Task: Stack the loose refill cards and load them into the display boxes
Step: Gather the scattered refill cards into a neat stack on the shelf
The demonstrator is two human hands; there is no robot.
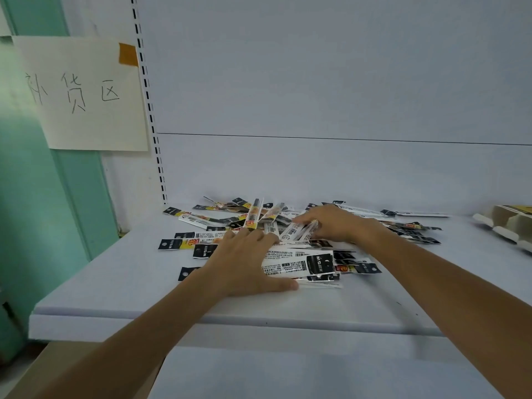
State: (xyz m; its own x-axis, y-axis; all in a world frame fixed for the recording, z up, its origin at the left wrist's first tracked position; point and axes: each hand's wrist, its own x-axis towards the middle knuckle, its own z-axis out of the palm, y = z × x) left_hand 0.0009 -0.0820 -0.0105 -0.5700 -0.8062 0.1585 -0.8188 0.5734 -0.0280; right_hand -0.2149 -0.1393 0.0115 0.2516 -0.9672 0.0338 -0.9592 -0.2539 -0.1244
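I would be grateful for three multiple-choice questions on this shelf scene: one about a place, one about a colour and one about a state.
1. Where is the display box?
A. at the right edge of the shelf
B. at the left edge, under the note
C. on the floor

2. What colour is the tape on the paper note?
A. blue
B. orange-brown
C. black

3. How do the refill cards lie?
A. packed upright in the box
B. hung on hooks
C. in a loose heap on the shelf

Answers:
1. A, the box shows at the far right of the shelf.
2. B, the strip at the note's top right corner is orange-brown.
3. C, the cards overlap at many angles on the white surface.
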